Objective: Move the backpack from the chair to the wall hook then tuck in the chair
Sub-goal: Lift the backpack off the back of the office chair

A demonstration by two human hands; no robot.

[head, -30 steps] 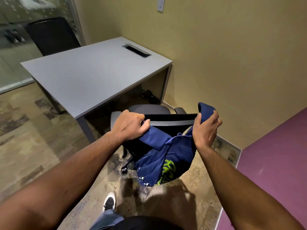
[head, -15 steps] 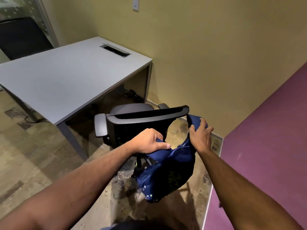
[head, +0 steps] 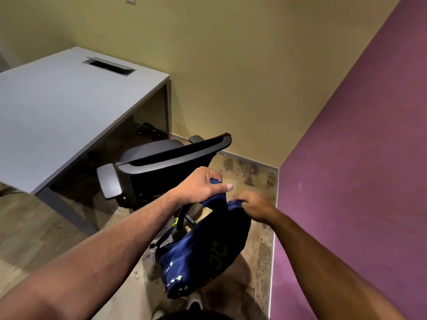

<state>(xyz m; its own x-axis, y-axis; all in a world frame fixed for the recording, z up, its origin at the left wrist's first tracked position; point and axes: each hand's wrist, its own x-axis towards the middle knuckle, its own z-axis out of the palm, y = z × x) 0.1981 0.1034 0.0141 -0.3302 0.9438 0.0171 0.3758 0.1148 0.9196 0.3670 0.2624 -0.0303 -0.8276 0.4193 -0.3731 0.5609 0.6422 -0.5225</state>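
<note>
A dark blue backpack (head: 203, 255) with neon-green print hangs in the air below my hands, clear of the chair. My left hand (head: 203, 184) grips one blue strap at its top. My right hand (head: 256, 207) grips the other strap close beside it. The black office chair (head: 161, 172) stands just beyond my hands with its back toward me, its seat partly under the desk's corner. No wall hook is in view.
A grey desk (head: 69, 112) with a cable slot fills the left side. A yellow wall (head: 231, 77) runs behind the chair and a purple wall (head: 358, 181) stands close on the right. My shoe (head: 194, 304) shows on the patterned floor below the backpack.
The backpack has come off the chair's backrest and been drawn toward me and to the right. My hands have moved closer together on the straps. My view has turned right toward the purple wall.
</note>
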